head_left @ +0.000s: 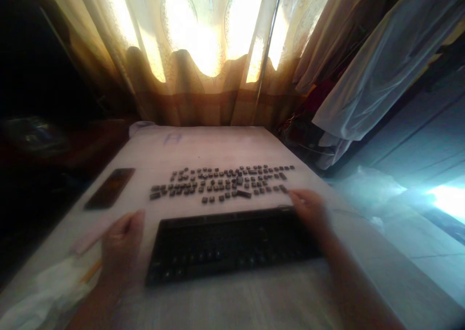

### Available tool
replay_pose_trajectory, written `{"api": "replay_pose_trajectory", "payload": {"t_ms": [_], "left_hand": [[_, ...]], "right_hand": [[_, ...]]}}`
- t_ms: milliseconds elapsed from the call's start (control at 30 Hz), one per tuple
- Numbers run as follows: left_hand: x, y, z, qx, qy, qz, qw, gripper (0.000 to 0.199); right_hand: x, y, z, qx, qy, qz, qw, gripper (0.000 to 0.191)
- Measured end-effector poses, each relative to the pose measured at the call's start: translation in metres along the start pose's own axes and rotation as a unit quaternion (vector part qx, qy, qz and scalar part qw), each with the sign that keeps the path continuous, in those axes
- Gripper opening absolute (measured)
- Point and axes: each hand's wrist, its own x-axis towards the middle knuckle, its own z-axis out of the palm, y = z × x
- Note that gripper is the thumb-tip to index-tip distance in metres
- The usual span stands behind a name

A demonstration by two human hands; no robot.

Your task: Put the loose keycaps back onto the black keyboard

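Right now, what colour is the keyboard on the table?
The keyboard is black; the head view, the only one, shows it.

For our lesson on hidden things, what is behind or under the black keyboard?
Rows of loose keycaps lie on the pale table behind the black keyboard. Anything under it is covered from view.

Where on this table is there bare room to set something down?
Bare tabletop lies between the curtain and the loose keycaps, and on the near side of the keyboard. Crowded: the middle, and the left side with phone, left hand and white material.
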Motion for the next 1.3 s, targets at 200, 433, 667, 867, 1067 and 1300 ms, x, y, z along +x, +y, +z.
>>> {"api": "replay_pose_trajectory", "payload": {"t_ms": [200, 433, 667, 867, 1067, 1300], "left_hand": [[0.003, -0.003, 0.006, -0.041, -0.02, -0.011, 0.999, 0.045], [0.005, -0.013, 0.016, -0.053, -0.043, -0.037, 0.997, 0.042], [0.006, -0.019, 0.02, -0.054, -0.06, -0.045, 0.996, 0.042], [0.005, -0.014, 0.02, -0.056, -0.049, -0.04, 0.996, 0.043], [0.006, -0.012, 0.02, -0.054, -0.055, -0.035, 0.996, 0.044], [0.006, -0.014, 0.022, -0.053, -0.049, -0.009, 0.997, 0.044]], "right_hand": [[0.004, -0.041, 0.015, 0.016, -0.041, -0.072, 0.996, 0.029], [0.008, -0.109, 0.032, 0.016, -0.152, -0.162, 0.975, 0.021], [0.017, -0.141, 0.053, -0.002, -0.201, -0.169, 0.965, 0.018], [0.023, -0.169, 0.076, -0.014, -0.232, -0.201, 0.952, 0.015], [0.027, -0.19, 0.095, -0.041, -0.266, -0.21, 0.94, 0.021], [0.025, -0.197, 0.108, -0.058, -0.291, -0.215, 0.931, 0.012]]}}
